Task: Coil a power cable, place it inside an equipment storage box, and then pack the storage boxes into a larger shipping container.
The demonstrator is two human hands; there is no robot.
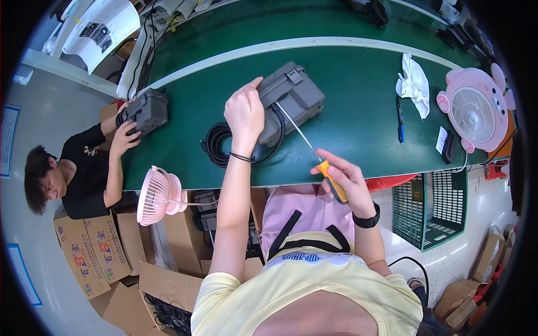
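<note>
A grey plastic case with a latched lid rests on the green workbench. My left hand grips its left edge, fingers bent over the top. In my right hand is a screwdriver with a yellow and black handle. Its long shaft slants up and left, and the tip meets the case's near side, close to a latch. Whether the tip sits in a screw is too small to tell. A coiled black cable lies left of the case and runs to it, passing under my left forearm.
At the left, a co-worker handles a similar grey case. A small pink fan stands at the near bench edge. Rightward lie a marker, white cloth and larger pink fan. A green crate and cardboard boxes are below.
</note>
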